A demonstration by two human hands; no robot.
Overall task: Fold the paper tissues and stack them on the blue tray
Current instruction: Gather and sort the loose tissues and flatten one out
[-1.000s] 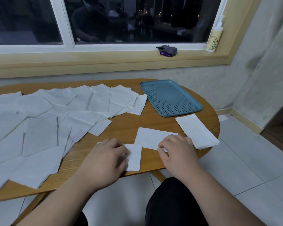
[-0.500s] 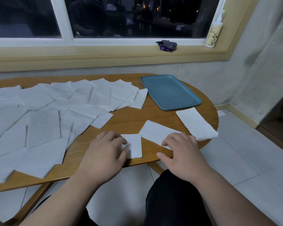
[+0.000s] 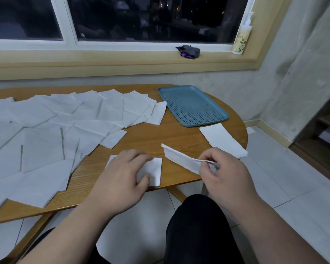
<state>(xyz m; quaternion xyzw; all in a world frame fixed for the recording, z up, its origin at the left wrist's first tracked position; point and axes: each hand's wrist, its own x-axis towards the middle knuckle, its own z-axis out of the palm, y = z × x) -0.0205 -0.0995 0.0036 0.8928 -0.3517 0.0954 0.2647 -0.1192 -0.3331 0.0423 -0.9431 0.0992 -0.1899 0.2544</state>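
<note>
Head-worn view, forward and downward

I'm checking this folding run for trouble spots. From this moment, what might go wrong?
1. The right hand pinches only one end of the lifted tissue; thin paper may tear or crease crooked.
2. The folded tissue under the left hand lies at the table edge and could slide off.
3. The blue tray holds nothing yet; the folded pile beside it nears the rim.
</note>
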